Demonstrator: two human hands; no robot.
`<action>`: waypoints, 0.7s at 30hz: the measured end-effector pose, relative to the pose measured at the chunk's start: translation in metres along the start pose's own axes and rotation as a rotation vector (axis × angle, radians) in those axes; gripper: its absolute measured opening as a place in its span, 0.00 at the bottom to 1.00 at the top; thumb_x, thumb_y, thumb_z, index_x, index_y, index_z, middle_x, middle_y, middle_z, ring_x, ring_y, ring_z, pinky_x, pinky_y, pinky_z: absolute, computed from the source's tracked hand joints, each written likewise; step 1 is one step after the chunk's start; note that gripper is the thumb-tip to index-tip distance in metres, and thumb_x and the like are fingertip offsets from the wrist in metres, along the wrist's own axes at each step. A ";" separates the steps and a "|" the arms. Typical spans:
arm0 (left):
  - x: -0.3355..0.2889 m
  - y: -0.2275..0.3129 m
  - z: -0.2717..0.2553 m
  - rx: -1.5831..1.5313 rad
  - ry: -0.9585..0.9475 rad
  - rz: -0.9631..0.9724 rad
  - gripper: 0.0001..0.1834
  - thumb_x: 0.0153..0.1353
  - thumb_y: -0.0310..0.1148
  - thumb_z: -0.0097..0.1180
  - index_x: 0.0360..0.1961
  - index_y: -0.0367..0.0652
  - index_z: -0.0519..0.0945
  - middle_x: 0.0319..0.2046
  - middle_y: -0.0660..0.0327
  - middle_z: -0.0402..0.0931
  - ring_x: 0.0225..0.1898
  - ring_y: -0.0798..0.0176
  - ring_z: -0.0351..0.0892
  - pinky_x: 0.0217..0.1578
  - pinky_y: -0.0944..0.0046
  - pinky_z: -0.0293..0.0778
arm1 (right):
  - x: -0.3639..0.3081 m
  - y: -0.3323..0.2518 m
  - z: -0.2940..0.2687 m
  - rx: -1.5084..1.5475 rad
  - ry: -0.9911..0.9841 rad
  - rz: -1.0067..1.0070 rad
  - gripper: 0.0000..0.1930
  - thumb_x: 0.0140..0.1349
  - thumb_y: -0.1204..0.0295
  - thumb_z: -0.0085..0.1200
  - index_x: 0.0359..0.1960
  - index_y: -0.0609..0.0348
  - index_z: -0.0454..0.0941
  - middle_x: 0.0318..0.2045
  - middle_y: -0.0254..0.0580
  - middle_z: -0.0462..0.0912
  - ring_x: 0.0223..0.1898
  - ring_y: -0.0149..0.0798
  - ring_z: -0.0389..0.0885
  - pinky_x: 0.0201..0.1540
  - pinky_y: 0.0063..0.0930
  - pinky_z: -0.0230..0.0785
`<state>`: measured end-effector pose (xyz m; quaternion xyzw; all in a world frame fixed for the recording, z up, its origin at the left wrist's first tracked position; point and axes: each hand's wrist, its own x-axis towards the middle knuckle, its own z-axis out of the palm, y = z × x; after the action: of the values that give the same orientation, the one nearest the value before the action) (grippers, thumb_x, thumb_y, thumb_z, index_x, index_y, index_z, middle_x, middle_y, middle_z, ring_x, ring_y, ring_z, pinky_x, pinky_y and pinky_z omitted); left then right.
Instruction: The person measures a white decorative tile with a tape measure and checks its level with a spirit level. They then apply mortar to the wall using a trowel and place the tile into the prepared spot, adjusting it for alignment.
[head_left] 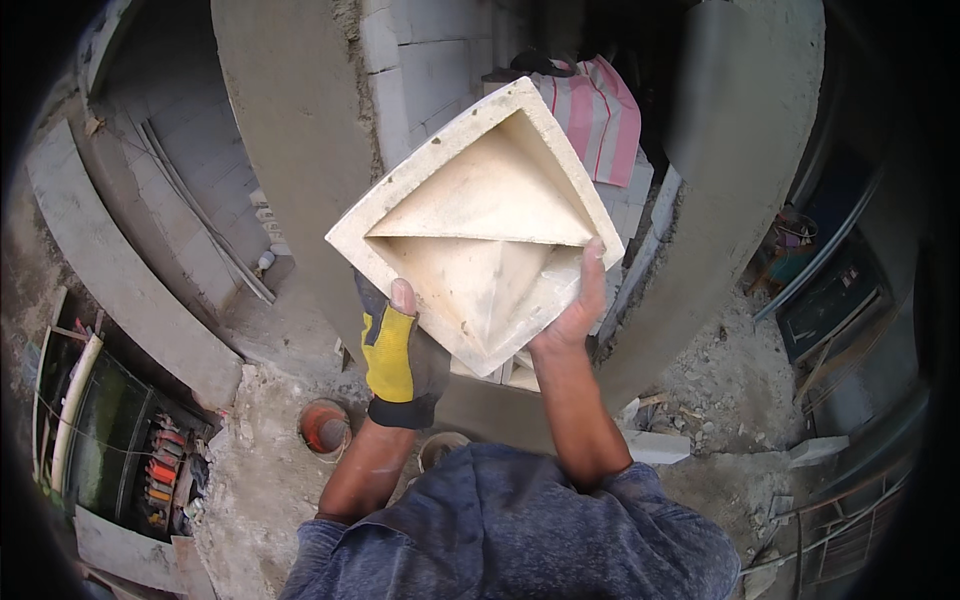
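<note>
A cream-coloured square block (460, 205) is held up in front of me, turned so one corner points down. It looks like a cast ventilation block, with a thick chipped rim, a hollow face and a ridge running across the middle. My left hand (398, 352), in a yellow and dark glove with a bare thumb tip, grips its lower left edge. On the lower right edge my bare right hand (576, 305) is closed, thumb over the rim. The fingers behind the block are hidden on both sides.
Grey plastered columns (290, 120) rise on either side. Behind the block are white block masonry (430, 60) and a pink-striped sack (600, 110). An orange bucket (325, 428) stands on the rough floor, with another container (440, 448) partly hidden. Rubble (700, 390) lies at right.
</note>
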<state>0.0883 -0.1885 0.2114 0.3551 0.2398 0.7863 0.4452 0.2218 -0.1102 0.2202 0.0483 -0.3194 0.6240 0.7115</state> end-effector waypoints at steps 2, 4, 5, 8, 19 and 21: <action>0.001 -0.001 0.007 -0.049 -0.018 0.055 0.39 0.65 0.54 0.55 0.68 0.38 0.62 0.62 0.52 0.66 0.62 0.53 0.68 0.61 0.52 0.66 | 0.001 -0.002 0.001 -0.001 -0.030 -0.008 0.33 0.70 0.52 0.47 0.68 0.63 0.60 0.61 0.53 0.70 0.61 0.48 0.72 0.63 0.46 0.66; 0.002 -0.003 0.013 -0.072 -0.017 0.100 0.37 0.65 0.50 0.56 0.67 0.38 0.63 0.60 0.52 0.68 0.61 0.54 0.70 0.61 0.52 0.67 | 0.002 -0.002 0.000 0.007 -0.039 -0.011 0.33 0.70 0.51 0.47 0.68 0.63 0.60 0.61 0.53 0.70 0.61 0.48 0.72 0.64 0.46 0.66; 0.002 -0.003 0.015 -0.072 -0.007 0.118 0.35 0.65 0.47 0.56 0.66 0.37 0.63 0.58 0.52 0.70 0.59 0.54 0.72 0.60 0.53 0.68 | 0.002 0.000 0.000 0.015 -0.033 -0.010 0.34 0.70 0.51 0.47 0.68 0.63 0.60 0.61 0.53 0.70 0.61 0.48 0.72 0.64 0.46 0.65; 0.010 -0.007 0.006 0.000 0.016 0.121 0.31 0.62 0.38 0.58 0.64 0.37 0.66 0.52 0.53 0.74 0.52 0.55 0.77 0.55 0.54 0.73 | 0.002 0.003 -0.006 -0.077 0.012 -0.050 0.35 0.70 0.50 0.47 0.69 0.62 0.58 0.63 0.52 0.69 0.63 0.48 0.70 0.66 0.47 0.63; 0.038 -0.015 0.003 -0.006 -0.040 0.082 0.30 0.54 0.23 0.59 0.60 0.38 0.68 0.48 0.54 0.77 0.46 0.57 0.80 0.48 0.59 0.78 | 0.008 -0.008 -0.035 -0.192 -0.097 -0.095 0.37 0.69 0.48 0.49 0.70 0.60 0.56 0.65 0.50 0.66 0.66 0.47 0.65 0.69 0.46 0.58; 0.036 -0.036 -0.030 0.052 -0.083 0.145 0.37 0.55 0.36 0.62 0.66 0.38 0.63 0.55 0.54 0.72 0.54 0.57 0.74 0.54 0.58 0.72 | 0.024 -0.005 -0.019 -0.161 -0.050 -0.157 0.36 0.69 0.50 0.49 0.70 0.61 0.56 0.64 0.52 0.67 0.65 0.46 0.67 0.68 0.46 0.59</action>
<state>0.0721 -0.1412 0.1798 0.4150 0.2153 0.7946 0.3875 0.2346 -0.0817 0.2188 0.0316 -0.3814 0.5371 0.7517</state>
